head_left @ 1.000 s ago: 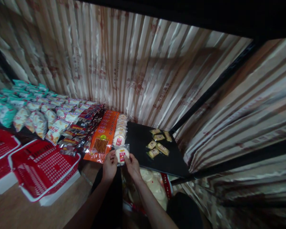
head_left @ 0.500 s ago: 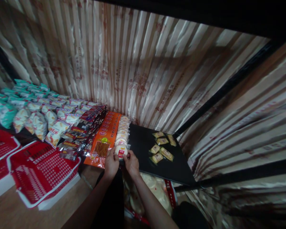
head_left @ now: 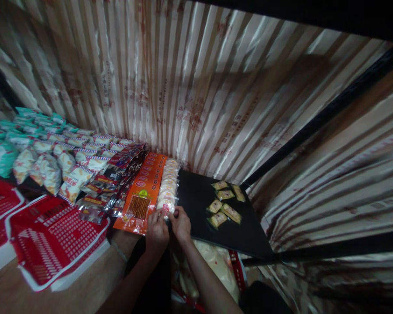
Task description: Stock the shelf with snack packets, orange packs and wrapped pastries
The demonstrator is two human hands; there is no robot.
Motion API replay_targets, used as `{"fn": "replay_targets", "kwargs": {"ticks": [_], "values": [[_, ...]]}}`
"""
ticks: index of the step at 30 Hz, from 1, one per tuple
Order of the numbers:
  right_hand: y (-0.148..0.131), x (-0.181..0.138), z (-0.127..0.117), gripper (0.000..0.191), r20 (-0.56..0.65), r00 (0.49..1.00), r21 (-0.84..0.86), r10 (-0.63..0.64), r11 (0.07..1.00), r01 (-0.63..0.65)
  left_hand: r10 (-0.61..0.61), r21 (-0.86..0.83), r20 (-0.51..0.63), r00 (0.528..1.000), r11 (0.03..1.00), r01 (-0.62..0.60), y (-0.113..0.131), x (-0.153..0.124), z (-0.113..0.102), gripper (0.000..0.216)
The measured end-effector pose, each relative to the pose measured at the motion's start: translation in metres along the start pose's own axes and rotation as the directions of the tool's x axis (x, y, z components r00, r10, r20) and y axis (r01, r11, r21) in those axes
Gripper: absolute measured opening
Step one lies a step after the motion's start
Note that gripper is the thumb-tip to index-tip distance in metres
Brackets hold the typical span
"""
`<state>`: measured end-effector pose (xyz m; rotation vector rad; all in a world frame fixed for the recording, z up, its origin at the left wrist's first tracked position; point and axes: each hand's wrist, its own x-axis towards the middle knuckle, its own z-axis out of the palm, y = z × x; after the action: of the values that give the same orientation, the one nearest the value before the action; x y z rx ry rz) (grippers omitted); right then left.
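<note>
A round white snack in a clear wrapper with a red label (head_left: 167, 207) lies at the near end of a row of similar wrapped rounds (head_left: 169, 182). On its left and near edge, my left hand (head_left: 157, 229) has its fingers curled against the wrapper. My right hand (head_left: 180, 224) pinches the right edge of the same packet, thumb and fingers close together. Both hands partly cover the packet's near side. Directly left of the row lies a flat orange snack bag (head_left: 146, 181) with a window showing brown sticks.
The black shelf (head_left: 196, 218) carries several small yellow packets (head_left: 231, 213) on its right. Farther left stand dark foil packs (head_left: 100, 192), white chip bags (head_left: 77, 181) and teal bags (head_left: 3, 158). A red basket (head_left: 62, 235) sits below; a dark post (head_left: 314, 126) slants behind.
The front packet has shifted slightly away from me against the row. My left hand has moved down and right, its fingers now more curled over the packet's near edge.
</note>
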<state>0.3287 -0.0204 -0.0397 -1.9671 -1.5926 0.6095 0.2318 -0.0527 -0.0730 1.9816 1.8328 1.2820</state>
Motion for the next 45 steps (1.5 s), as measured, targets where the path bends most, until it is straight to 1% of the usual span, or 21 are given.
{"fn": "replay_targets", "kwargs": {"ticks": [6, 12, 15, 18, 21, 24, 26, 28, 30, 31, 33, 35, 36, 38, 40, 43, 45], "values": [[-0.003, 0.005, -0.002, 0.018, 0.03, 0.999, -0.039, 0.039, 0.999, -0.038, 0.004, 0.052, -0.005, 1.0, 0.999, -0.004, -0.001, -0.001, 0.011, 0.04], [-0.009, 0.009, -0.004, 0.019, 0.076, 0.991, -0.107, 0.112, 0.989, -0.104, -0.052, 0.057, 0.021, 0.998, 0.997, 0.051, 0.005, 0.005, 0.013, 0.04], [-0.009, 0.01, -0.003, 0.019, 0.083, 0.991, -0.112, 0.105, 0.989, -0.096, -0.078, 0.054, 0.024, 0.997, 0.996, 0.076, 0.006, 0.007, 0.014, 0.039], [-0.006, 0.009, 0.0, 0.023, 0.058, 0.996, -0.074, 0.07, 0.995, -0.066, -0.087, 0.04, 0.015, 0.996, 0.995, 0.086, 0.004, 0.006, 0.017, 0.04], [0.001, 0.005, 0.003, 0.029, -0.002, 1.0, 0.008, 0.022, 1.0, -0.022, -0.063, 0.03, 0.006, 0.998, 0.998, 0.063, 0.0, 0.002, 0.019, 0.043], [0.01, -0.002, 0.005, 0.035, -0.068, 0.998, 0.169, -0.012, 0.985, 0.024, -0.02, 0.028, -0.002, 1.0, 0.999, 0.02, 0.002, -0.004, 0.014, 0.044], [0.017, -0.009, 0.005, 0.035, -0.107, 0.994, 0.32, -0.019, 0.946, 0.052, 0.007, 0.008, 0.009, 1.0, 1.0, -0.007, 0.007, -0.007, 0.008, 0.041], [0.026, -0.018, 0.004, 0.035, -0.125, 0.992, 0.464, -0.011, 0.883, 0.069, 0.019, -0.032, 0.033, 0.999, 0.999, -0.017, 0.016, -0.013, 0.0, 0.037], [0.036, -0.03, 0.001, 0.034, -0.13, 0.991, 0.548, 0.002, 0.834, 0.07, 0.032, -0.098, 0.078, 0.996, 0.995, -0.025, 0.027, -0.023, -0.005, 0.034], [0.042, -0.036, -0.001, 0.034, -0.137, 0.991, 0.558, 0.007, 0.827, 0.072, 0.046, -0.137, 0.11, 0.993, 0.99, -0.031, 0.032, -0.029, -0.006, 0.034], [0.056, -0.05, -0.007, 0.033, -0.16, 0.987, 0.515, 0.008, 0.854, 0.076, 0.084, -0.206, 0.203, 0.976, 0.978, -0.042, 0.041, -0.045, -0.004, 0.034], [0.072, -0.065, -0.013, 0.034, -0.158, 0.987, 0.402, 0.024, 0.915, 0.042, 0.084, -0.213, 0.316, 0.945, 0.977, -0.016, 0.045, -0.063, 0.006, 0.035], [0.08, -0.071, -0.015, 0.034, -0.143, 0.989, 0.324, 0.049, 0.946, 0.0, 0.054, -0.183, 0.37, 0.927, 0.983, 0.016, 0.045, -0.071, 0.013, 0.036], [0.098, -0.083, -0.018, 0.035, -0.13, 0.985, 0.161, 0.113, 0.983, -0.091, -0.061, -0.063, 0.432, 0.9, 0.993, 0.098, 0.042, -0.086, 0.029, 0.039], [0.113, -0.093, -0.019, 0.034, -0.132, 0.981, 0.047, 0.144, 0.989, -0.138, -0.086, -0.004, 0.492, 0.867, 0.995, 0.101, 0.038, -0.096, 0.044, 0.046], [0.13, -0.102, -0.015, 0.035, -0.085, 0.99, 0.006, 0.11, 0.994, -0.11, -0.091, 0.019, 0.606, 0.79, 0.995, 0.099, 0.033, -0.106, 0.059, 0.056], [0.136, -0.104, -0.01, 0.037, -0.071, 0.995, 0.02, 0.07, 0.997, -0.069, -0.113, 0.034, 0.664, 0.74, 0.992, 0.121, 0.033, -0.11, 0.061, 0.06]]}}
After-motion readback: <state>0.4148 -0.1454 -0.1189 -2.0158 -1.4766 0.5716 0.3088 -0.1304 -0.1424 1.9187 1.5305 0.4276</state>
